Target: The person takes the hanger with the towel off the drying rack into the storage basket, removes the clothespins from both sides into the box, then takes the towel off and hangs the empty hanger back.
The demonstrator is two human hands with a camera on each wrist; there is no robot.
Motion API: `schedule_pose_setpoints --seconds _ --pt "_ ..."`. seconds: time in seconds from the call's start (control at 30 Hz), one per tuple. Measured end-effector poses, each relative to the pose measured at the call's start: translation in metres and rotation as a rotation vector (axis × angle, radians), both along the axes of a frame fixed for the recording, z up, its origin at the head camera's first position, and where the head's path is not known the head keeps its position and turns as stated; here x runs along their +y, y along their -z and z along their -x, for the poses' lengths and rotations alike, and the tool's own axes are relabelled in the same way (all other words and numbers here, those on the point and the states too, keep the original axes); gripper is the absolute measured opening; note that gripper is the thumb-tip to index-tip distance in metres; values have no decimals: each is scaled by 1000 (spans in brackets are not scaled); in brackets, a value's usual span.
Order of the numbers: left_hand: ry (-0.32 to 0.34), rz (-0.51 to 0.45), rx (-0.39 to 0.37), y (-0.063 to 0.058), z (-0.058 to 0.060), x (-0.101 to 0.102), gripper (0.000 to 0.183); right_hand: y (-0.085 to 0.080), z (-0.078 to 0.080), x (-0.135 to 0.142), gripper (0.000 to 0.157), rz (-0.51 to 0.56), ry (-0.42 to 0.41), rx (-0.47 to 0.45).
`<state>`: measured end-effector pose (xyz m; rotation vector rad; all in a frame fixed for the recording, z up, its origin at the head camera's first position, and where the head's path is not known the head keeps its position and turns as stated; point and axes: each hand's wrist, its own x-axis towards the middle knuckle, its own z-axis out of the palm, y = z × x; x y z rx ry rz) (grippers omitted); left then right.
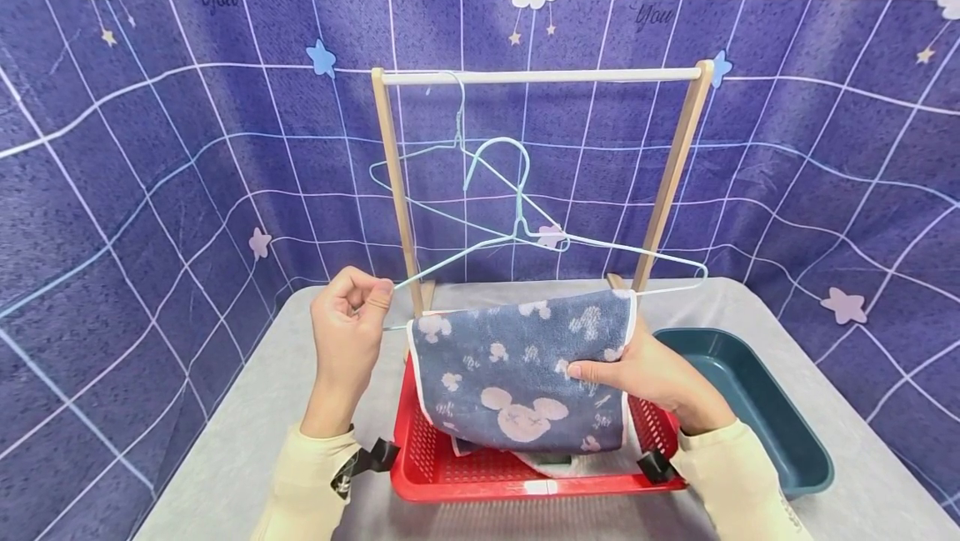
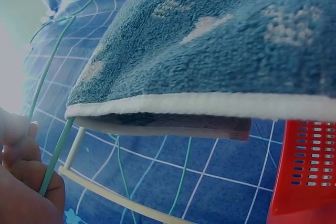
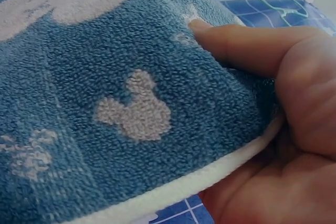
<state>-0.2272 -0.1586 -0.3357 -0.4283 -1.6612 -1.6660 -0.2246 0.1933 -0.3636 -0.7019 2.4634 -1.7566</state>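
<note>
A blue towel with pale mouse-head prints and white edging hangs folded over the lower bar of a mint wire hanger. My left hand pinches the hanger at its left corner; the left wrist view shows the fingers curled round the green wire. At the towel's right side my right hand grips the cloth, thumb on the front and fingers behind it. The right wrist view shows that thumb pressing on the towel near its white edge. Towel and hanger are held above a red basket.
Behind stands a rack with wooden posts and a white rail. Another mint hanger hangs from its left end. A dark teal tub sits right of the basket on the grey tabletop. Pale cloth lies in the basket.
</note>
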Motion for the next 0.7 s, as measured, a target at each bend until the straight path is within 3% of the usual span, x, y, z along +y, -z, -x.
schedule_pose_setpoints --seconds 0.2,0.3,0.7 --pt "6 -10 4 -1 0 0 15 1 -2 1 134 -43 32 -6" --pt "7 -13 6 -1 1 0 16 2 -1 2 133 -28 5 3" --pt "19 -24 7 0 0 0 17 4 -1 2 136 -40 39 -5"
